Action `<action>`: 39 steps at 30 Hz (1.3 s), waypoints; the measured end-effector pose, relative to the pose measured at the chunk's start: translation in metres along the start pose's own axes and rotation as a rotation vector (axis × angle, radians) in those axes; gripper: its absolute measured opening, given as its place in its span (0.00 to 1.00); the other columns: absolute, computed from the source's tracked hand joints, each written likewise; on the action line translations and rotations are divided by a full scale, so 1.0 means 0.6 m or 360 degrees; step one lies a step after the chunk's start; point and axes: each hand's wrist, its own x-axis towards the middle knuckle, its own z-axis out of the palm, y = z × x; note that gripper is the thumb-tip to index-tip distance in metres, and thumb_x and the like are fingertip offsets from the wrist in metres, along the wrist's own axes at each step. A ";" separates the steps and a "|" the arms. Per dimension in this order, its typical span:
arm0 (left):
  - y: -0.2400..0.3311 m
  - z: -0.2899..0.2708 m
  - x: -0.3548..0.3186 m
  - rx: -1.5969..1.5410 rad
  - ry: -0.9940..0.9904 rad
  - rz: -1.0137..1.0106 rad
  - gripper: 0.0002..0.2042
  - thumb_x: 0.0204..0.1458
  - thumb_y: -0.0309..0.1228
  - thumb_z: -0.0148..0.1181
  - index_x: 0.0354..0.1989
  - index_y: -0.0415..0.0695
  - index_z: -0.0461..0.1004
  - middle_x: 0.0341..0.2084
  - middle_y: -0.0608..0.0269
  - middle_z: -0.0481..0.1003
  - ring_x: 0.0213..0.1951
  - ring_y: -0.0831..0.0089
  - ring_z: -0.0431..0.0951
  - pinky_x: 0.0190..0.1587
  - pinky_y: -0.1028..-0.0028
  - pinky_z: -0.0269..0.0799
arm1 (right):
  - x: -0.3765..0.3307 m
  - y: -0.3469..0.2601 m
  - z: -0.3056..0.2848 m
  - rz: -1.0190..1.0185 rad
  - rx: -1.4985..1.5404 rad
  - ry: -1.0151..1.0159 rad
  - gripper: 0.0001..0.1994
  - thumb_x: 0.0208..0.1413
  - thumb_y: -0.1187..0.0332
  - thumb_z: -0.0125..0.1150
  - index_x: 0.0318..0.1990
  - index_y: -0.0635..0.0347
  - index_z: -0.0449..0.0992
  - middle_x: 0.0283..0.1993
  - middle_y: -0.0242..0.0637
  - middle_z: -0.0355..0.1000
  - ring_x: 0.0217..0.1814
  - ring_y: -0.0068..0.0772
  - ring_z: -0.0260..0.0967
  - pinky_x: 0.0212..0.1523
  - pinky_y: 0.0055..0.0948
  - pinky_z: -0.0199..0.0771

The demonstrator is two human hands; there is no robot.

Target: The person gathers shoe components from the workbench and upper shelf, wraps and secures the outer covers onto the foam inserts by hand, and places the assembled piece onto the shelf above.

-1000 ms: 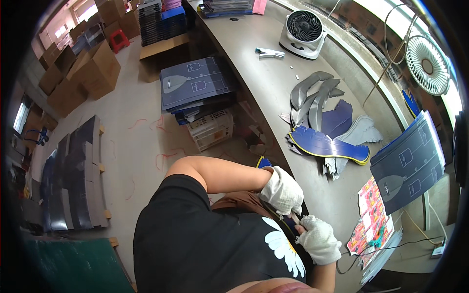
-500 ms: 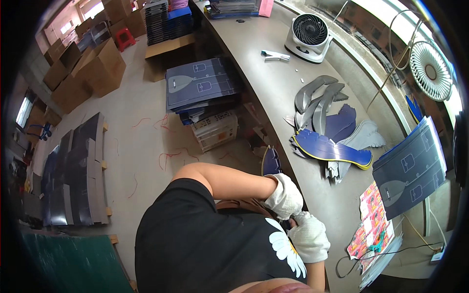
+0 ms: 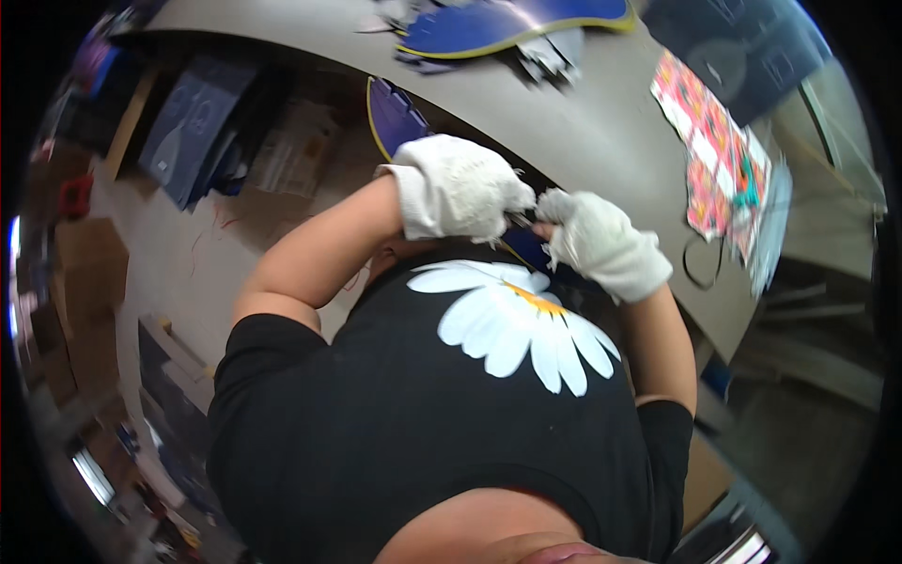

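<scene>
Both my hands wear white knit gloves and meet close to my chest, just below the table's edge. My left hand point(image 3: 460, 188) is closed, with its fingertips turned toward the right one. Opposite it, my right hand point(image 3: 601, 240) is also closed, with a bare fingertip showing. Something small and dark lies between the fingertips, too hidden to name. A dark blue panel point(image 3: 531, 249) shows partly beneath the hands; whether they touch it I cannot tell. Beyond my left hand is a purple-blue cut piece with a yellow edge point(image 3: 395, 117), beside the table.
On the grey table point(image 3: 601, 122) lies a larger blue yellow-edged piece point(image 3: 517, 26) over grey scraps. To the right are patterned pink paper point(image 3: 700, 155), a teal tool point(image 3: 745, 183), a black cord point(image 3: 700, 268) and dark printed sheets point(image 3: 723, 56). Cartons point(image 3: 89, 273) stand at left.
My view has tilted down and turned, so the table's far part with the fan has left the picture. Both hands remain together, with the blue panel beneath them now showing.
</scene>
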 end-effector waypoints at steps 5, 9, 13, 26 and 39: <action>-0.003 0.037 0.006 -0.0106 0.0128 0.0113 0.09 0.53 0.35 0.69 0.41 0.50 0.87 0.32 0.54 0.86 0.38 0.49 0.88 0.43 0.52 0.83 | 0.007 0.067 0.003 0.0405 0.0581 -0.0370 0.25 0.67 0.50 0.77 0.55 0.66 0.86 0.47 0.50 0.87 0.49 0.45 0.85 0.53 0.39 0.82; 0.002 0.068 0.013 -0.0251 0.0213 0.0197 0.09 0.52 0.34 0.71 0.41 0.50 0.88 0.31 0.56 0.86 0.37 0.49 0.88 0.42 0.54 0.83 | -0.006 0.018 -0.044 0.0312 0.0414 -0.0549 0.28 0.67 0.46 0.74 0.59 0.63 0.87 0.48 0.46 0.88 0.48 0.38 0.86 0.54 0.34 0.82; 0.014 0.075 0.021 -0.0287 0.0214 0.0248 0.10 0.52 0.33 0.72 0.42 0.50 0.88 0.34 0.55 0.86 0.40 0.50 0.88 0.45 0.54 0.83 | -0.004 0.037 -0.033 0.0430 0.0470 -0.0665 0.29 0.66 0.45 0.73 0.60 0.62 0.87 0.48 0.44 0.89 0.48 0.37 0.86 0.54 0.34 0.82; -0.102 0.053 -0.035 -0.0708 0.0302 0.0120 0.15 0.63 0.27 0.72 0.58 0.38 0.86 0.48 0.54 0.89 0.52 0.60 0.90 0.56 0.65 0.85 | -0.025 0.058 0.011 0.0181 0.0710 -0.0236 0.20 0.67 0.56 0.77 0.51 0.66 0.86 0.43 0.44 0.87 0.46 0.46 0.86 0.50 0.40 0.83; -0.058 0.014 -0.053 -0.0042 0.0166 0.0122 0.17 0.50 0.36 0.70 0.49 0.55 0.90 0.43 0.56 0.88 0.51 0.49 0.87 0.55 0.51 0.84 | -0.073 0.006 0.013 -0.0325 -0.0199 0.0240 0.05 0.52 0.72 0.76 0.33 0.58 0.85 0.37 0.44 0.83 0.43 0.53 0.83 0.46 0.48 0.83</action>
